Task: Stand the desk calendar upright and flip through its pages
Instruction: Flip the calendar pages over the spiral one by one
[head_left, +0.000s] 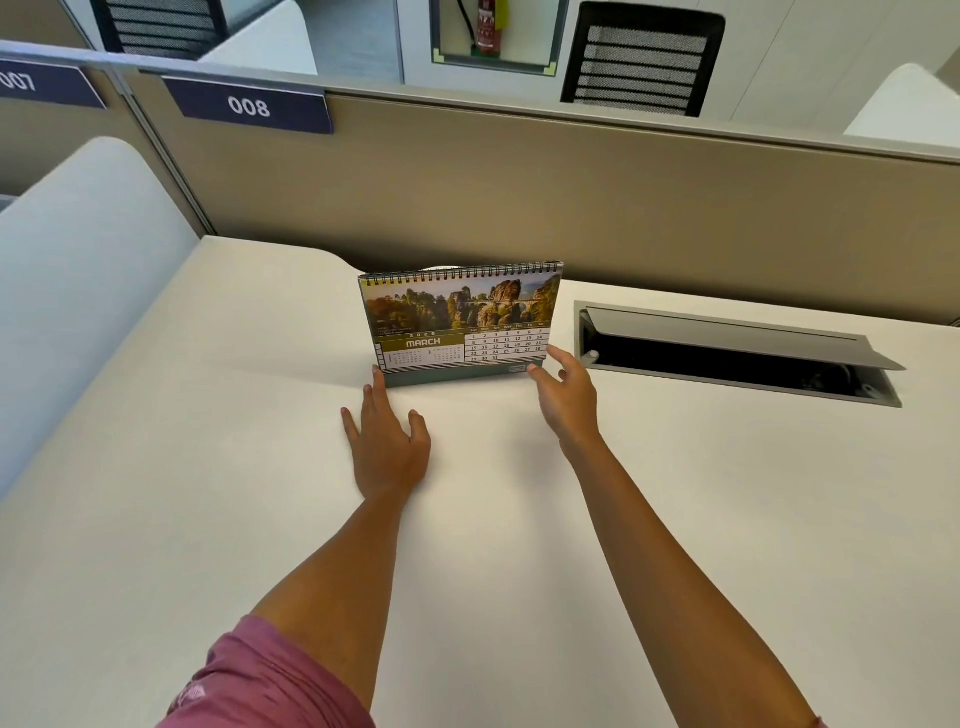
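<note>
Desk (208, 467): white surface, bounded at the rear by a beige partition (519, 197) labelled 008.
Calendar (460, 325): stood upright on the desk just before the partition; the March page is displayed, spiral binding on top.
Cable hatch (737, 353): located right of the calendar, lid raised.
Left hand (387, 441): laid flat before the calendar, fingers spread, nothing gripped; one fingertip is placed at the lower left corner.
Right hand (563, 397): held unclenched at the lower right corner, nothing gripped.

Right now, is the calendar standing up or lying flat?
Standing up. The calendar rests on its base on the desk, spiral rings on top, with the March page facing the camera.
</note>
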